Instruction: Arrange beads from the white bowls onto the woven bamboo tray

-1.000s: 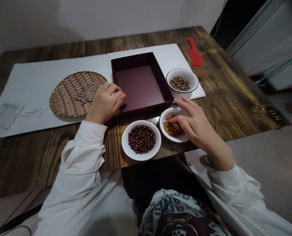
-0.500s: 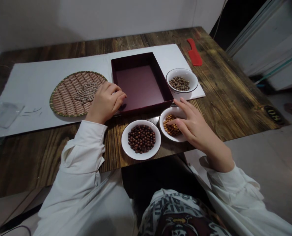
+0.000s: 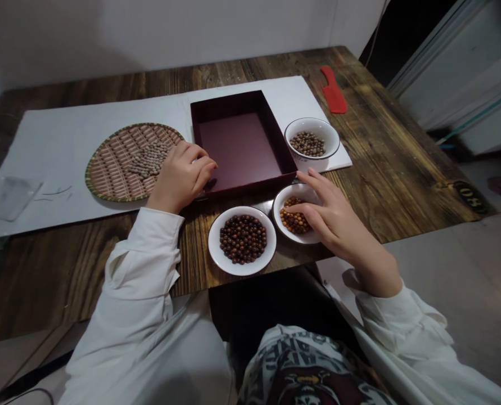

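Observation:
My left hand [image 3: 185,174] is closed, fingers curled together at the left front corner of a dark maroon box [image 3: 244,185]. Whatever lies between its fingertips is hidden. My right hand [image 3: 332,216] reaches over a white bowl [image 3: 278,222] with its fingers spread. One finger dips among the yellow-brown beads [image 3: 293,220] there, while other fingers extend over the rim beside the box. Left of that bowl stands another white bowl [image 3: 216,256], with dark brown beads [image 3: 242,239] in it. Beside my left hand, a woven tray [image 3: 107,163] bears greyish beads [image 3: 149,160].
A third white bowl [image 3: 332,138] with brown-green beads stands right of the box. Beyond it lies a red comb [image 3: 334,98]. White board [image 3: 60,132] lies beneath the tray and box on the wooden table [image 3: 385,152]. A clear plastic bag [image 3: 12,197] is at far left.
Almost nothing differs. My right hand has shifted very slightly within the bowl; my left hand stays at the box corner.

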The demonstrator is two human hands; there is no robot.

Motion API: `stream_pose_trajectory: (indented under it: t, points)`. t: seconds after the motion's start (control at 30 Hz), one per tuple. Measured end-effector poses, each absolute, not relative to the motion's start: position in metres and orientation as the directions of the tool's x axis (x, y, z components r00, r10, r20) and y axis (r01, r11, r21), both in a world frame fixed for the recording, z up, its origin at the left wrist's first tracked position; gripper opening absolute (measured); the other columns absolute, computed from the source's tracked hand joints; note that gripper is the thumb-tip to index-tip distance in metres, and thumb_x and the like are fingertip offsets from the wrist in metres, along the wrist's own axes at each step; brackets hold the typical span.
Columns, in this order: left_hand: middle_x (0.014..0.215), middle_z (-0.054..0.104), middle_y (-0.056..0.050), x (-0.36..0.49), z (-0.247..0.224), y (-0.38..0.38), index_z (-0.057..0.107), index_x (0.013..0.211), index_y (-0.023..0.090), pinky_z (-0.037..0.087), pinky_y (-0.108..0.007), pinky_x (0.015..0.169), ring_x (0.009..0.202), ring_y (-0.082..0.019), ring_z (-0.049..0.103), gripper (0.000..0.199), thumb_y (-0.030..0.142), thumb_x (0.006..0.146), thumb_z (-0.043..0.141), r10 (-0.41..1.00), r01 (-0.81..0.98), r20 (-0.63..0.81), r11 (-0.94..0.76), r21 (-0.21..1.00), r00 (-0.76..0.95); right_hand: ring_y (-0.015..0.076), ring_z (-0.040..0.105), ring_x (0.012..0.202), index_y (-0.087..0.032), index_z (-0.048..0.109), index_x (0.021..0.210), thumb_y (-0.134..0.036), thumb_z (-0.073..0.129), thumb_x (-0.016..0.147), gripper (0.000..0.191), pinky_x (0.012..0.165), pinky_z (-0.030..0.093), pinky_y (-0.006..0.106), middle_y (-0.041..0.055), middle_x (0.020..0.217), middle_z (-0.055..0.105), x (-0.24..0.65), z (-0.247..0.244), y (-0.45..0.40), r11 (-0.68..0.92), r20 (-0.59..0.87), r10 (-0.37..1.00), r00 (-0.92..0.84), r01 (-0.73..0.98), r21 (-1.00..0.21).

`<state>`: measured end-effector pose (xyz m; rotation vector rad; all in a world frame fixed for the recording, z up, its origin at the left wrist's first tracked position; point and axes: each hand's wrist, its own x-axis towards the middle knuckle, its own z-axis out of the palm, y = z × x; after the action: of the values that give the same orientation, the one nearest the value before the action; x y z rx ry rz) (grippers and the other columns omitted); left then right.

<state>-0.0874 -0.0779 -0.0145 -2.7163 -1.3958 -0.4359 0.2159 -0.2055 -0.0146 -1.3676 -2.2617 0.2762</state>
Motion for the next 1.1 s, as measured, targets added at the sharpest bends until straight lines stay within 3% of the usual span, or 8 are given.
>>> stream_pose_trajectory:
  t: [0.1, 0.33, 0.63, 1.1]
  points:
    - [0.107, 0.061, -0.007, -0.088, -0.016, -0.078, 0.064, 0.097, 0.020, 0.039, -0.043, 0.100, 0.110, -0.024, 0.050, 0.055, 0.048, 0.102, 0.017, 0.774, 0.794, 0.307, -0.602, 0.083, 0.554, 0.0301, 0.029, 0.148, -0.022, 0.073, 0.111, -0.033, 0.034, 0.102, 0.041, 0.119, 0.027, 0.055, 0.0075, 0.155, 0.040, 0.221, -0.015, -0.206, 0.460, 0.339, 0.879, -0.334, 0.778, -0.428]
    - [0.106, 0.061, -0.008, -0.088, -0.015, -0.078, 0.063, 0.097, 0.019, 0.039, -0.046, 0.102, 0.110, -0.024, 0.049, 0.050, 0.045, 0.103, 0.022, 0.769, 0.774, 0.305, -0.619, 0.132, 0.563, 0.0291, 0.033, 0.145, -0.024, 0.072, 0.103, -0.032, 0.034, 0.103, 0.039, 0.117, 0.030, 0.055, 0.0052, 0.151, 0.045, 0.239, -0.019, -0.210, 0.419, 0.412, 0.876, -0.250, 0.817, -0.397]
    - [0.102, 0.062, -0.008, -0.091, -0.019, -0.076, 0.065, 0.097, 0.021, 0.045, -0.044, 0.093, 0.103, -0.025, 0.054, 0.049, 0.042, 0.104, 0.021, 0.696, 0.754, 0.382, -0.657, -0.001, 0.608, 0.0311, 0.040, 0.141, -0.021, 0.070, 0.076, -0.029, 0.037, 0.101, 0.043, 0.113, 0.036, 0.054, 0.0071, 0.140, 0.055, 0.245, -0.018, -0.212, 0.385, 0.429, 0.873, -0.232, 0.867, -0.315]
    - [0.101, 0.064, -0.009, -0.090, -0.020, -0.076, 0.067, 0.097, 0.020, 0.046, -0.043, 0.092, 0.102, -0.026, 0.054, 0.047, 0.039, 0.103, 0.024, 0.695, 0.762, 0.394, -0.647, -0.023, 0.601, 0.0323, 0.043, 0.138, -0.019, 0.072, 0.078, -0.028, 0.040, 0.100, 0.041, 0.110, 0.041, 0.055, 0.0116, 0.135, 0.058, 0.240, -0.022, -0.209, 0.389, 0.429, 0.865, -0.262, 0.889, -0.241]
